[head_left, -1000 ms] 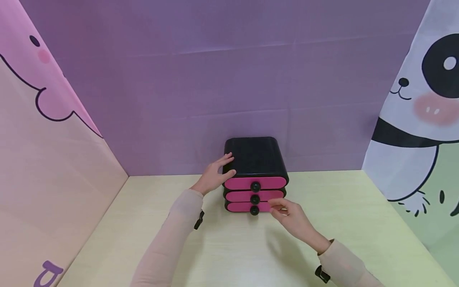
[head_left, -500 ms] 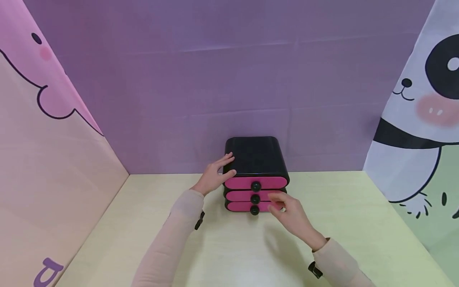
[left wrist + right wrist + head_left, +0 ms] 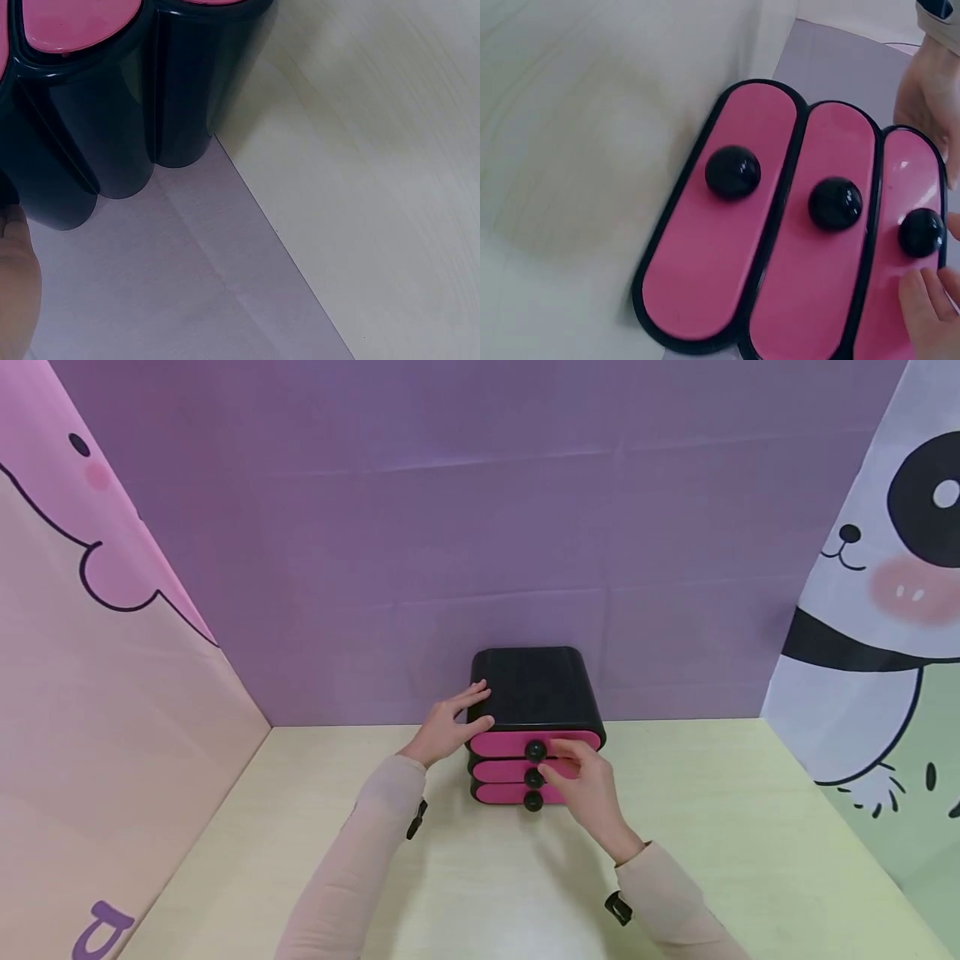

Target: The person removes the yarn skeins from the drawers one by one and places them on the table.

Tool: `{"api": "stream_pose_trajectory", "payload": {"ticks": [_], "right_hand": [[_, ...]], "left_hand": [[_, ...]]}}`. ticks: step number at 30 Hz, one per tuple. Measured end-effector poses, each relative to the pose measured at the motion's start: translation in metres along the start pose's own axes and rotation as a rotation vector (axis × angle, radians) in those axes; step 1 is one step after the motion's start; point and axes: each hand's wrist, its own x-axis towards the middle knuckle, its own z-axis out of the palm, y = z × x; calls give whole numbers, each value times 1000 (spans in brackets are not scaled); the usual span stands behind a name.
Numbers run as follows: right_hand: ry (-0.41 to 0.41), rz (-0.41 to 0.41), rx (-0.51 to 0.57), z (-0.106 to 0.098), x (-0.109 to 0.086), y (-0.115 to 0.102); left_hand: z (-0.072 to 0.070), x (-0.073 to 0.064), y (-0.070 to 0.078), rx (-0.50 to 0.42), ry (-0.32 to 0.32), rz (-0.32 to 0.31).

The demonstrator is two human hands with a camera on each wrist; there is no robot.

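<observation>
A small black cabinet (image 3: 532, 685) with three pink drawers stands against the purple backdrop, each drawer with a round black knob. All three drawers look closed. My left hand (image 3: 444, 731) rests on the cabinet's upper left edge, fingers spread over the top; the left wrist view catches only part of it at the far left. My right hand (image 3: 588, 781) is at the drawer fronts, with fingers and thumb parted beside the top knob (image 3: 921, 232). In the right wrist view its fingertips (image 3: 915, 292) lie close to that knob without closing round it.
The cabinet stands on a pale wooden table (image 3: 465, 893), near its back edge. A purple backdrop (image 3: 480, 527) rises behind. Printed cloth panels flank both sides, the right one with a panda (image 3: 862, 635).
My right hand has moved left and up, from the right end of the lower drawers to beside the top knob. My left hand has stayed on the cabinet.
</observation>
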Motion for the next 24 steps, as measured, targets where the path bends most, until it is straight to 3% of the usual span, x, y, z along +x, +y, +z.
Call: {"api": "stream_pose_trajectory", "payload": {"ticks": [13, 24], "right_hand": [[180, -119, -33, 29, 0, 2], [280, -217, -217, 40, 4, 3]], "left_hand": [[0, -1, -2, -21, 1, 3], [2, 0, -3, -12, 15, 6]]}}
